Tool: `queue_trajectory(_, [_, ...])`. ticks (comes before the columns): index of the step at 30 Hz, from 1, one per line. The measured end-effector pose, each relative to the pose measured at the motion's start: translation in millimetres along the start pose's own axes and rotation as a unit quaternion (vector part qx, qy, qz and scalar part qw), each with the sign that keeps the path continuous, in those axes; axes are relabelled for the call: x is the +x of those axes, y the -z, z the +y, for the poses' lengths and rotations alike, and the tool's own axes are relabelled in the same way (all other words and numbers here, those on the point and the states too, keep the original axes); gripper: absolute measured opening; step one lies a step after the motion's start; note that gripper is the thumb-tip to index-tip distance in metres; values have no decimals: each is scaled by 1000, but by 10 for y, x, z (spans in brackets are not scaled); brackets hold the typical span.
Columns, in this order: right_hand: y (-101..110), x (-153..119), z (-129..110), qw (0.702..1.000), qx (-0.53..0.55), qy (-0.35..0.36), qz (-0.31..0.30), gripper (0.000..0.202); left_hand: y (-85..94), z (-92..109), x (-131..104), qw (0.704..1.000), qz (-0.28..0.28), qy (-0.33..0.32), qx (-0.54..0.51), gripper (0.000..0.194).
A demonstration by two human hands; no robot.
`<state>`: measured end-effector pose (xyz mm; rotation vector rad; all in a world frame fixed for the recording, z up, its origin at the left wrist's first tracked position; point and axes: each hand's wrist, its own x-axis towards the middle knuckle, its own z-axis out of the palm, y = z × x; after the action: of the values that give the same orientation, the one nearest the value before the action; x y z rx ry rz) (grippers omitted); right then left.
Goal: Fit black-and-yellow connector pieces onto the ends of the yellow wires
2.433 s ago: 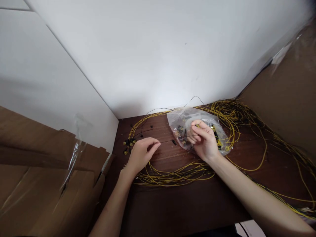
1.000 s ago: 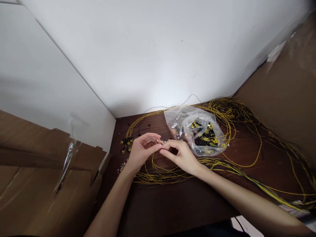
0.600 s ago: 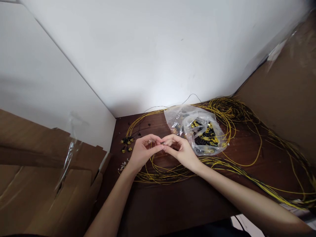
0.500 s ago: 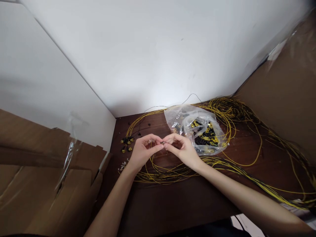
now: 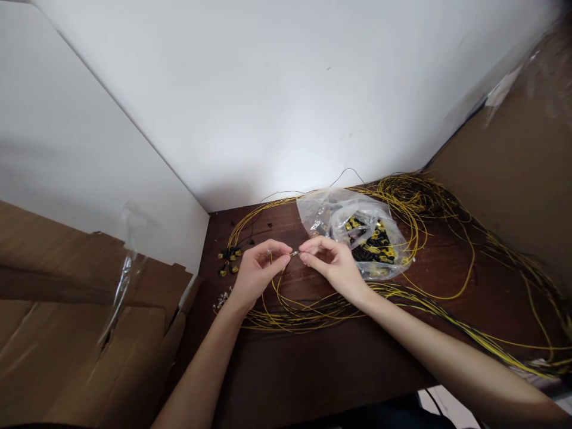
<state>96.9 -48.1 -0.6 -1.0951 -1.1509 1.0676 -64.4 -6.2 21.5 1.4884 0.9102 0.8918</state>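
Note:
Between the fingertips of both hands is a small metallic connector [image 5: 294, 254], too small to make out well. My left hand [image 5: 261, 268] pinches its left end, where a thin wire seems to run down from the fingers. The thumb and forefinger of my right hand [image 5: 333, 262] close on its right end. Below the hands lies a bundle of yellow and black wires [image 5: 308, 310]. Just behind my right hand sits a clear plastic bag [image 5: 322, 211] with black and yellow parts [image 5: 378, 244] inside.
Wire ends with black and yellow connectors [image 5: 229, 256] lie left on the dark table [image 5: 286, 369], near small whitish metal-tipped ends [image 5: 222, 300]. A coil of wire [image 5: 406, 193] rests at the back right. Cardboard [image 5: 80, 345] stands at left, more cardboard [image 5: 509, 161] at right.
My fingertips have moved slightly apart, so the small metallic connector between them shows more. The bag and the wires lie as before.

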Motion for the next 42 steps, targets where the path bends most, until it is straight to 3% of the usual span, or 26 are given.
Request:
queue_trajectory(11, [4, -4, -20, 999, -42, 5, 3, 8, 30, -55, 19, 1000, 0, -17, 2, 13])
queue_trajectory(19, [8, -4, -48, 1000, 22, 3, -14, 12, 6, -25, 17, 999, -3, -35, 34, 12])
queue_trajectory(22, [6, 5, -66, 996, 82, -14, -24, 14, -1, -30, 23, 999, 12, -20, -46, 11])
queue_trajectory(26, [15, 14, -73, 985, 164, -25, -34, 14, -6, -17, 24, 981, -8, 28, -193, 9])
queue_trajectory(29, [23, 16, -79, 972, 226, -47, -50, 13, -1, 15, 18, 970, -10, 53, -236, 9])
queue_trajectory(32, [33, 16, -90, 959, 267, -73, -61, 12, 23, 29, 16, 975, -13, 76, -208, 12])
queue_trajectory(38, [77, 40, -98, 943, 315, -97, -51, 14, 99, 29, 16, 999, -12, 32, 30, 18])
queue_trajectory(42, [114, 68, -108, 931, 350, -104, -31, 12, 152, 79, 0, 996, -60, 64, -16, 22])
